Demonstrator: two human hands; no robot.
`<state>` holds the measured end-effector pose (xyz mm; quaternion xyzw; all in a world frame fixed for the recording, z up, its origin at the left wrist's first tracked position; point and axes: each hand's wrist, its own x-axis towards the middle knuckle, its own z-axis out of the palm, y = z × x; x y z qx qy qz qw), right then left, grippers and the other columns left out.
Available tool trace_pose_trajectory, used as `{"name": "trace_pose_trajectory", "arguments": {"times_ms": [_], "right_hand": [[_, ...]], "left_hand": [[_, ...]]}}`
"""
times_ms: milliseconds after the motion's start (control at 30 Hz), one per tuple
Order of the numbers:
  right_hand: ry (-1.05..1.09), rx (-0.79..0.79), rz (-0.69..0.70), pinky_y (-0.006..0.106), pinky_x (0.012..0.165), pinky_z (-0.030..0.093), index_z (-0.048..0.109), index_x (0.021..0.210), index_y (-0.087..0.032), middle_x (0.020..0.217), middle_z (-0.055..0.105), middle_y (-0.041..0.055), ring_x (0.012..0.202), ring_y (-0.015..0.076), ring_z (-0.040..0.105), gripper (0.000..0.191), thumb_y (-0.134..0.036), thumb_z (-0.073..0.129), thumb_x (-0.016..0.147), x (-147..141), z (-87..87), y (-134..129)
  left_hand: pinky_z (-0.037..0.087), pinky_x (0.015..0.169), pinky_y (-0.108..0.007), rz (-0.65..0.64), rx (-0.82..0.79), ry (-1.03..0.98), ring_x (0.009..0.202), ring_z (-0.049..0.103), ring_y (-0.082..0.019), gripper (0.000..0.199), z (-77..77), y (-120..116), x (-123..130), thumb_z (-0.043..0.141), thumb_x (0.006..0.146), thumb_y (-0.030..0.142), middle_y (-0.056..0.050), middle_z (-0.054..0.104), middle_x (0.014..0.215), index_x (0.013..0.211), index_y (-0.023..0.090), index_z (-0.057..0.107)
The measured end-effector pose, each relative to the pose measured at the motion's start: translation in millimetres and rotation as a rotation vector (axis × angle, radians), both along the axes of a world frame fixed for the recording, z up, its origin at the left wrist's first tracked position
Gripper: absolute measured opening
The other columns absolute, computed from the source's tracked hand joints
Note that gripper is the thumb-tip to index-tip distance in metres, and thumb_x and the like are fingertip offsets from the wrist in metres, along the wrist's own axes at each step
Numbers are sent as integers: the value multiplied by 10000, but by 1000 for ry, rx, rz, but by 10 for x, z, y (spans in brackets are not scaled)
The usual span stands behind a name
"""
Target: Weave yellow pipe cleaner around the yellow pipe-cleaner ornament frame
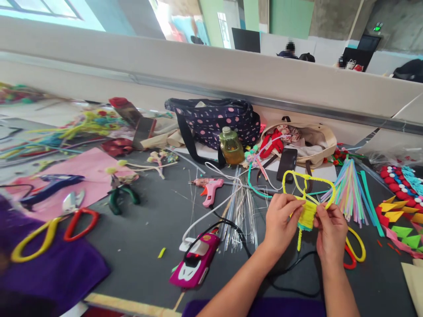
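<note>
A yellow pipe-cleaner craft piece (308, 215) is held up between my two hands, above the dark tabletop. Its body is tightly wound, with a teal band at the bottom, large open loops on top and a short stem hanging down. My left hand (281, 220) pinches its left edge, fingers closed. On the opposite edge, my right hand (331, 229) grips it between thumb and fingers. Partly hidden behind my right hand lie scissors with yellow and red handles (357, 244). A black cable (292, 288) runs on the table below.
Left of my hands are a pink glue gun (209, 187), thin wires (239, 220) and a magenta toy-car-shaped device (198, 262). Farther back stand a patterned bag (211, 119), a bottle (230, 147) and a phone (287, 165). Pliers (124, 198) and scissors (56, 224) lie left.
</note>
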<state>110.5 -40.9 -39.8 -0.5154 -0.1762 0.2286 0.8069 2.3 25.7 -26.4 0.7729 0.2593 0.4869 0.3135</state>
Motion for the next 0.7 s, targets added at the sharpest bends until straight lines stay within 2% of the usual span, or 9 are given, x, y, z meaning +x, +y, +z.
{"name": "trace_pose_trajectory", "arguments": {"times_ms": [133,267,433,567,700], "right_hand": [[-10,11,105,185,418,333,614,770,-169,662,527,-41,475,54,423,227,-319,767,695,-72,48,-26],[-42,-16,188,188,403,328,613,779,-172,617,509,-46,454,59,409,223,-333,752,713,-97,65,-47],[-96,-69,147,191,402,340,598,757,-170,590,516,-44,452,69,412,239,-348,751,711,-85,0,-67],[-163,-114,127,194,411,348,615,779,-171,597,536,-37,461,78,431,233,-354,744,718,-87,-52,-80],[-249,-142,43,194,445,364,610,773,-176,631,543,-33,496,83,443,220,-355,732,734,-119,-38,-96]], "left_hand": [[413,715,-322,-2,103,162,821,491,-184,318,2,-6,11,479,890,187,-59,565,882,1151,274,638],[428,738,-312,-58,57,208,855,500,-181,272,28,17,-12,476,894,199,-59,529,877,1108,229,641],[431,718,-293,-56,32,163,823,513,-170,120,109,41,-84,535,858,193,-45,521,837,899,194,648],[429,714,-301,-63,96,187,841,511,-181,106,174,50,-128,526,852,178,-55,549,863,848,201,630],[419,789,-341,-94,208,196,873,521,-197,141,195,41,-149,487,874,169,-78,640,977,839,209,618]]}}
